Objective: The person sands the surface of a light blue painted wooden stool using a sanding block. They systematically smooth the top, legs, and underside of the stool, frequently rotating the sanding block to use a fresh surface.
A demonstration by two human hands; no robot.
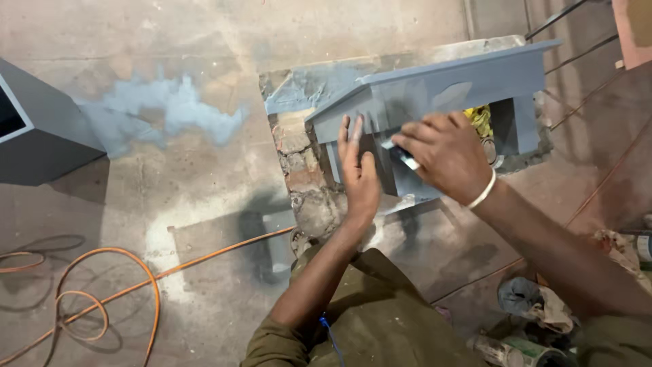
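A grey-painted metal box frame (435, 85) rests on a rough stone block (299, 149) on the concrete floor. My left hand (358, 173) lies flat with fingers spread against the frame's near face. My right hand (445, 155), a white band at its wrist, pinches a small flat scraper-like blade (402, 156) held against the same grey face. A yellow object (481, 119) shows through the frame's opening.
A second grey box (37, 136) stands at the left edge. An orange cable (109, 285) loops across the floor at lower left. Rags and cans (536, 312) lie at lower right. Thin metal rods (577, 54) run along the upper right.
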